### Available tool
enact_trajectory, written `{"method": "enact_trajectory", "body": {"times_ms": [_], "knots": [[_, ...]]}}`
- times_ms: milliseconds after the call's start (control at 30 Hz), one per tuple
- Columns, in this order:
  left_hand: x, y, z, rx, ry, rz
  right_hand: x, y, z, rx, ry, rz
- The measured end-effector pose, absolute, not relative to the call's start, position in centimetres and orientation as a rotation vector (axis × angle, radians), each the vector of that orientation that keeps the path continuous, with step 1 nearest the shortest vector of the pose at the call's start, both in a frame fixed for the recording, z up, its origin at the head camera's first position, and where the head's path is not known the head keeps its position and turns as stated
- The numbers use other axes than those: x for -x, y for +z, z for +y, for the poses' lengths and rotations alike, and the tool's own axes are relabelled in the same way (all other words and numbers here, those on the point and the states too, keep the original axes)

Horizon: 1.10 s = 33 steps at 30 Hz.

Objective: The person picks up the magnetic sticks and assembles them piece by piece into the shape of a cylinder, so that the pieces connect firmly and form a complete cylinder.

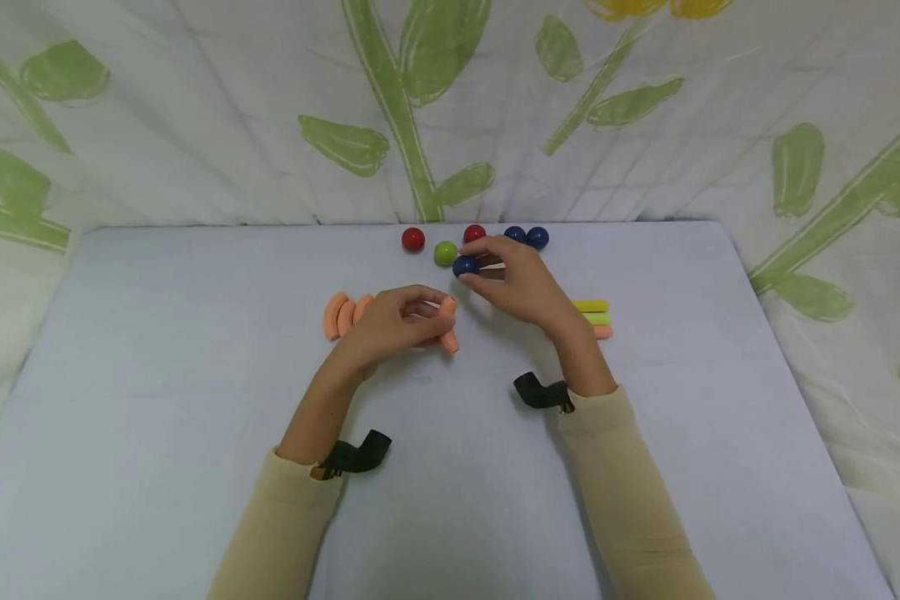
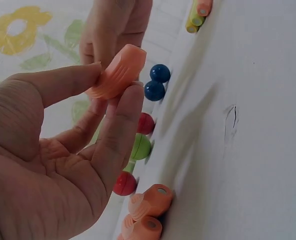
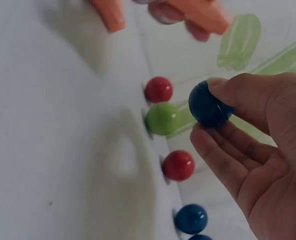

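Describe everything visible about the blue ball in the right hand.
The blue ball is a dark, smooth, glossy sphere, plastic-looking, with a soft highlight. The right hand pinches it between thumb and fingertips, lifted off the table. It sits just beside the green ball, apart from it, near the table's far edge.

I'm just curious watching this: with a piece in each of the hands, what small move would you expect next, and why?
Probably bringing the two pieces together. The left hand pinches a curved orange piece whose end is turned toward the right hand, which pinches a dark blue ball close by, lifted off the table. The spare orange pieces have holes in their ends, so the ball may fit there.
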State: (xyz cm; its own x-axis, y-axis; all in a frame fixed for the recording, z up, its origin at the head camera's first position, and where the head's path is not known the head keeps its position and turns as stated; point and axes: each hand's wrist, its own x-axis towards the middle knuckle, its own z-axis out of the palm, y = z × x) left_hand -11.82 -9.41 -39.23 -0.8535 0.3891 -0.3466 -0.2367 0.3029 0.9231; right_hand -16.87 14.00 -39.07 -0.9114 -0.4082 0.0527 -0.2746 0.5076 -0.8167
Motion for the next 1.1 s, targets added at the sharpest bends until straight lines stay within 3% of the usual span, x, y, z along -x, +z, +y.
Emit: {"method": "enact_trajectory", "body": {"times_ms": [467,1100], "knots": [[12.0,-39.1,-9.7,-0.01,1.772,1.87,15.8,-36.7,13.8,0.64,-1.518,2.366],[12.0,-38.7,-10.1,-0.041,1.81,1.832,15.2,-36.0,13.3,0.651,-1.505,2.329]]}}
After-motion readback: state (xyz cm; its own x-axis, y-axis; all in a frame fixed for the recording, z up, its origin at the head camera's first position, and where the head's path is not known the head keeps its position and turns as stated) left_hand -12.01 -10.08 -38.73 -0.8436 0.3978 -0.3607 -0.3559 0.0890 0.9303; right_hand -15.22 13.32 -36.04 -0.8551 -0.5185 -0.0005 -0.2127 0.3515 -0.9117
